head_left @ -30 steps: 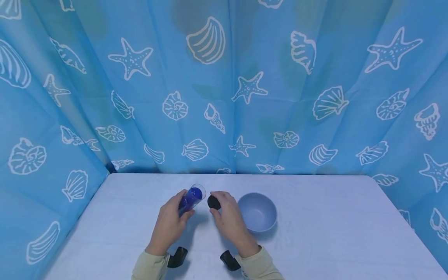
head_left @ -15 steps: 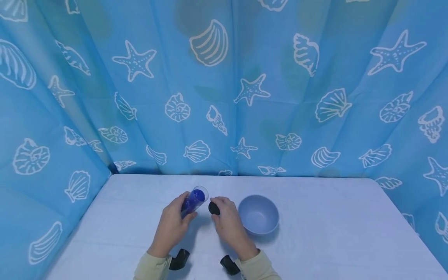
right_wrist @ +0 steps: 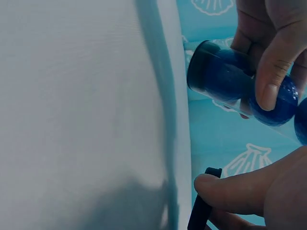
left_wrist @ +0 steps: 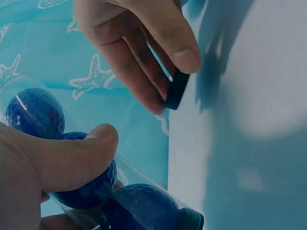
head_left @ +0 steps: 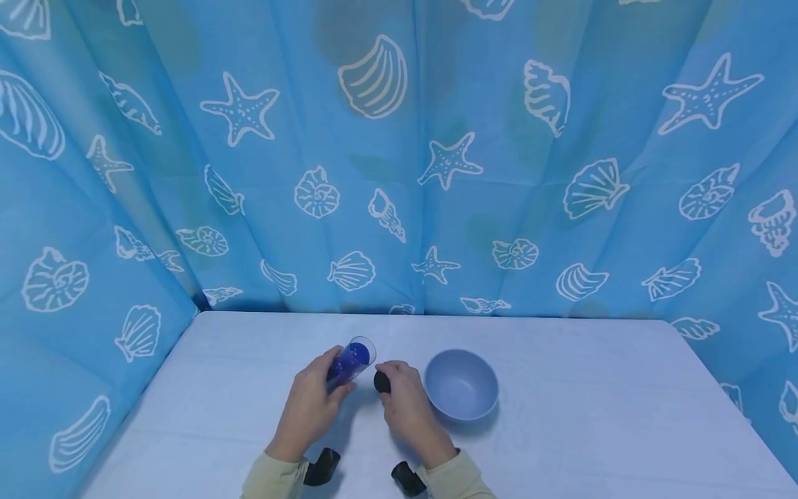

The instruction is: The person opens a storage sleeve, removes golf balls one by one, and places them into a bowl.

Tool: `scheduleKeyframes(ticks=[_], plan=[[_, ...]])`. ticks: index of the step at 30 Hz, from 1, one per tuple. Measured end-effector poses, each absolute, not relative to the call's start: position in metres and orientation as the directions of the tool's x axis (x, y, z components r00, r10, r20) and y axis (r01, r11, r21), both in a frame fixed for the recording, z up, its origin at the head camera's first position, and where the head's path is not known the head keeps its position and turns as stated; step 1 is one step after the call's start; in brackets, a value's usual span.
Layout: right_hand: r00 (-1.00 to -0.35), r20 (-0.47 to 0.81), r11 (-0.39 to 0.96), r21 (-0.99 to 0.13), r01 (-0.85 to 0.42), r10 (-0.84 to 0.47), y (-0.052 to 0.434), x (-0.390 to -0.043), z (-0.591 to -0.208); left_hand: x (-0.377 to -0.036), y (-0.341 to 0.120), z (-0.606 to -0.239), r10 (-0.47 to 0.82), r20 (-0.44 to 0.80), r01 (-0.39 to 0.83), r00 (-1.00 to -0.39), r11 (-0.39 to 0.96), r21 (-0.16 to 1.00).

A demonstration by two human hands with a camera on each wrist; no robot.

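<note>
My left hand (head_left: 308,412) grips a clear plastic tube (head_left: 352,360), tilted with its uncapped end up and to the right. Inside it sit blue dimpled golf balls (left_wrist: 36,112), lined up one after another; the tube's lower end has a dark base (right_wrist: 196,67). The left thumb lies across the tube wall over a middle ball. My right hand (head_left: 408,409) pinches a round black cap (head_left: 382,382) between thumb and fingers, just right of the tube mouth and apart from it.
A blue-grey bowl (head_left: 461,384) stands on the white-covered table (head_left: 580,416), close to the right of my right hand. Black wrist-worn devices (head_left: 322,466) sit by both sleeves. A blue curtain (head_left: 386,173) with shells and starfish rises behind the table.
My right hand with the cap has drawn slightly back toward me. My left hand with the tube has shifted a little to the right. The head view has tipped slightly.
</note>
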State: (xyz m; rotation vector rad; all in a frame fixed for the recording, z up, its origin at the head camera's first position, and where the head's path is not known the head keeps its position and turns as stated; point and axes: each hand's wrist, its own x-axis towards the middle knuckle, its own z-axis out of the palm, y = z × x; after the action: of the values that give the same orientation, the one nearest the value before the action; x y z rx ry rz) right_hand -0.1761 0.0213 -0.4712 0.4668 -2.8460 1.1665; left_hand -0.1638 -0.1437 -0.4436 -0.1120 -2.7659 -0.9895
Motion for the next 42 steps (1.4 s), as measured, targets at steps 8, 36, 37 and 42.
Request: scheduleKeyframes(ticks=[8, 36, 37, 42], plan=[[-0.969, 0.118, 0.692, -0.681, -0.239, -0.218, 0.021, -0.178, -0.477, -0.165, -0.140, -0.446, 0.012, 0.192, 0.130, -0.981, 0.778, 0.614], [-0.970, 0.106, 0.642, -0.733, -0.225, -0.218, 0.019, -0.172, -0.456, -0.161, -0.142, -0.445, 0.034, 0.233, 0.171, -0.972, 0.785, 0.596], [-0.971, 0.110, 0.629, -0.745, -0.223, -0.214, 0.019, -0.171, -0.454, -0.161, -0.142, -0.445, 0.037, 0.239, 0.177, -0.970, 0.783, 0.596], [-0.961, 0.207, 0.577, -0.769, -0.276, -0.183, 0.020, -0.169, -0.446, -0.162, -0.143, -0.444, 0.035, 0.246, 0.179, -0.969, 0.783, 0.595]])
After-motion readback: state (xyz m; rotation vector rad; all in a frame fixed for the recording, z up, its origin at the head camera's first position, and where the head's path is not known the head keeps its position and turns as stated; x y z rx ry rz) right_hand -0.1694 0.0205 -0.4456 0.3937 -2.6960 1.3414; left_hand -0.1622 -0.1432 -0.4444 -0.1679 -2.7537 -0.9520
